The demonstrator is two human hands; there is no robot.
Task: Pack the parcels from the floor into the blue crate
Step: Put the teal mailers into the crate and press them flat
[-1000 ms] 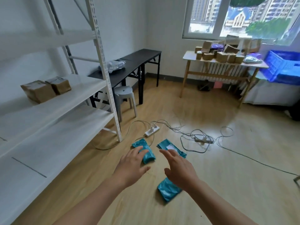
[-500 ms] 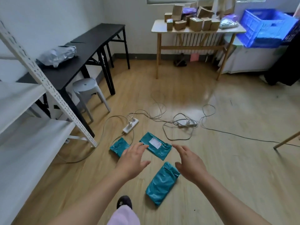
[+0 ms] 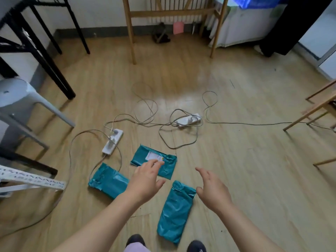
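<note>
Three teal plastic parcels lie on the wooden floor in front of my feet. The labelled parcel [image 3: 154, 159] is farthest; my left hand [image 3: 145, 180] hovers over its near edge with fingers spread, holding nothing. A second parcel [image 3: 108, 180] lies to the left. The third parcel [image 3: 175, 211] lies lengthwise between my hands. My right hand [image 3: 211, 190] is open beside its upper right corner. A corner of the blue crate [image 3: 258, 1] shows at the top edge on a white unit.
Two white power strips [image 3: 112, 140] [image 3: 189, 120] and tangled cables lie just beyond the parcels. A grey stool [image 3: 20, 99] and black table legs [image 3: 52, 70] stand left. Wooden table legs [image 3: 130, 31] stand at the back; more wooden legs [image 3: 312, 110] are at the right.
My head has tilted down and I have come closer to the parcels. Both hands have lowered toward them and spread apart. The crate has slid almost out of view.
</note>
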